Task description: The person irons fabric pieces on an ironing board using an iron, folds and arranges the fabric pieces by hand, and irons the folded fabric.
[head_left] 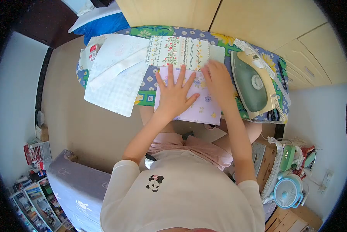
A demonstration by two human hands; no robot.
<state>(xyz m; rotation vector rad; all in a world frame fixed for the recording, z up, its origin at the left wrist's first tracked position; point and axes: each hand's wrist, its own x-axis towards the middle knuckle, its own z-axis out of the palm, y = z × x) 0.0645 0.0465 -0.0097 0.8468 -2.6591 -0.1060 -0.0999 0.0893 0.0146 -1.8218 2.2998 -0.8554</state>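
Around the pale lilac, flower-printed cloth [196, 113] on the blue-and-green patterned ironing surface [148, 81], a white sheet with a pale band [117, 92] lies toward ten o'clock. The left hand [172, 97] presses flat on the lilac, fingers fanned. A cream rectangular cloth with floral stripes [173, 52] sits at twelve. The right hand [218, 82] bends over the lilac's one-o'clock corner; its fingertips are blurred, so I can't tell if they're pinching. At three stands a green-and-cream iron [251, 83].

White short-sleeved shirt [189, 193], small panda print [155, 183].
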